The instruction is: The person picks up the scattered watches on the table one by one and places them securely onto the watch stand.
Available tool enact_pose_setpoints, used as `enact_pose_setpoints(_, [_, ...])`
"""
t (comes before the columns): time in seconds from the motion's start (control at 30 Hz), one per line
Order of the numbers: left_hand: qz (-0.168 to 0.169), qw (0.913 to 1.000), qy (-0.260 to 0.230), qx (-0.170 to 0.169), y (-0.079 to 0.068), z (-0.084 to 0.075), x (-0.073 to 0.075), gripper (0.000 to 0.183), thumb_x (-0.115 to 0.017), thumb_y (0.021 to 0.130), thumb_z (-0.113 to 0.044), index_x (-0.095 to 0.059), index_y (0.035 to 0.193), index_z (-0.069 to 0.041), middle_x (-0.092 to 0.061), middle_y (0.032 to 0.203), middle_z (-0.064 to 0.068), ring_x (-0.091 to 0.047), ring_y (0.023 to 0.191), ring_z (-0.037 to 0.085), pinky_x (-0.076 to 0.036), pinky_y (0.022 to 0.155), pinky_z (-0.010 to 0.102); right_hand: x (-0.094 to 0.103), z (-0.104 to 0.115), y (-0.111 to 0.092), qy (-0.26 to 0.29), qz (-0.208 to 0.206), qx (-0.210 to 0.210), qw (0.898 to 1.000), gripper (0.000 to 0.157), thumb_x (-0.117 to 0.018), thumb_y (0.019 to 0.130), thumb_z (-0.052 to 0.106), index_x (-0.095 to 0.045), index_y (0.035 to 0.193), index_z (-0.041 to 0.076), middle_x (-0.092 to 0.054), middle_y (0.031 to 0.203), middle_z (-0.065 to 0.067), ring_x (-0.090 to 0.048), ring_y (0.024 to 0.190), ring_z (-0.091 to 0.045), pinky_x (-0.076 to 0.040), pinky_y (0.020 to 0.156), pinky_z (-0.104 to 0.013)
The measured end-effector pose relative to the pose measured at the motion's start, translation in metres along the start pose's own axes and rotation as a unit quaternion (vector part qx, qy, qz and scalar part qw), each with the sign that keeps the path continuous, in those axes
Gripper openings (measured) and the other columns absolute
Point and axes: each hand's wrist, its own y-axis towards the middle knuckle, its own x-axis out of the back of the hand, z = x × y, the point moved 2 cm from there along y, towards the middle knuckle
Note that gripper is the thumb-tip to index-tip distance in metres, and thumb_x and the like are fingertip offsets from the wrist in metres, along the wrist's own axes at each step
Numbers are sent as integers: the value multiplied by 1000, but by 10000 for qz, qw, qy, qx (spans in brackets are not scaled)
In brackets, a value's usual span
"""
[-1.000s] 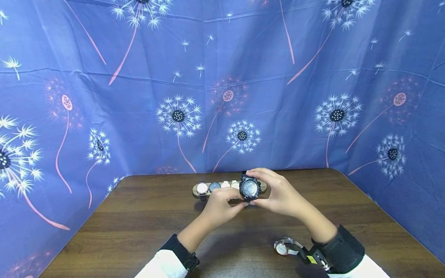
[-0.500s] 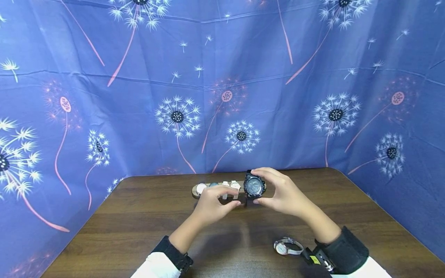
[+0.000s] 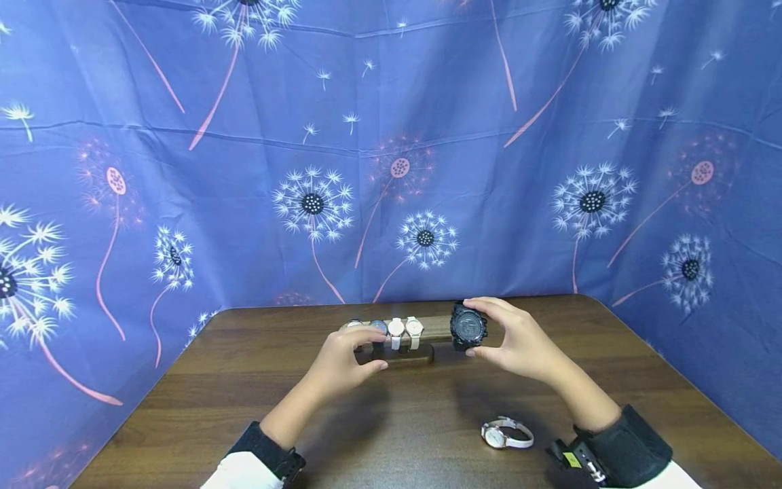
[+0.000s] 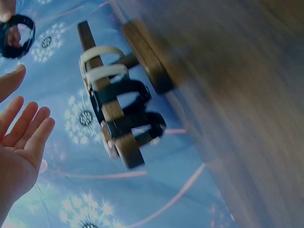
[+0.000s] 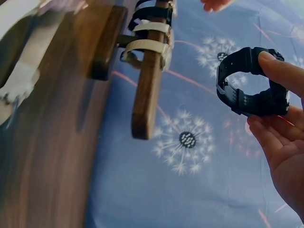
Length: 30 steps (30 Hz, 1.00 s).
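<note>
My right hand (image 3: 525, 339) pinches a black chunky wristwatch (image 3: 469, 326) between thumb and fingers, its dial towards the head camera. In the right wrist view the strap (image 5: 237, 61) forms a closed loop, held off to the side of the wooden stand's bare bar end (image 5: 142, 118). My left hand (image 3: 342, 353) holds nothing; its thumb and fingers are apart, before the left part of the stand (image 3: 436, 328). Several watches hang on the bar, among them a white-strapped one (image 3: 414, 328) and a dark-strapped one (image 4: 121, 90). The left hand partly hides the leftmost watches in the head view.
A white-strapped watch (image 3: 495, 438) lies on the brown wooden table (image 3: 244, 394), close to the right wrist. The stand's base bar (image 3: 415, 356) sits on the tabletop. Blue dandelion-patterned cloth (image 3: 366, 88) hangs behind and at both sides.
My left hand has let go of the black watch and drawn back to the left. The right hand has carried the watch rightwards, past the end of the stand, uncovering more of the bar.
</note>
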Motion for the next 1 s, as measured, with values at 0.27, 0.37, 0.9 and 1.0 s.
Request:
enact_pose_setpoints(0.27, [-25,9987,334,378,-12,18,22,38,-80,63,-14,-66,98,-9,-64,103,0,-58,94,13,-49,79,30,-1,-19,-14,-158,95,-84,9998,71,-84,56,18,-55,120,10,-58,117,-1,-53,105,-18,-46,86,-37])
enact_pose_setpoints(0.37, [23,9975,442,552,-16,27,28,37,-79,64,-12,-66,98,-8,-64,103,2,-58,93,15,-49,82,33,0,-27,-19,-199,198,-230,9993,69,-83,57,19,-55,119,9,-58,116,-3,-53,104,-19,-47,85,-40])
enact_pose_setpoints(0.9, [399,9626,-12,2679,-17,73,35,27,-74,71,-10,-67,97,-4,-68,87,6,-63,75,12,-53,68,30,3,-67,-24,-272,419,-791,9956,69,-84,56,22,-56,118,7,-60,109,-7,-56,95,-19,-49,79,-43])
enact_pose_setpoints(1.0, [582,9605,-127,2717,-15,81,29,36,-75,68,-8,-65,103,-1,-68,91,9,-63,80,16,-53,71,32,-3,-73,-22,-137,524,-943,9941,68,-83,57,24,-56,117,6,-61,108,-7,-56,94,-19,-48,79,-43])
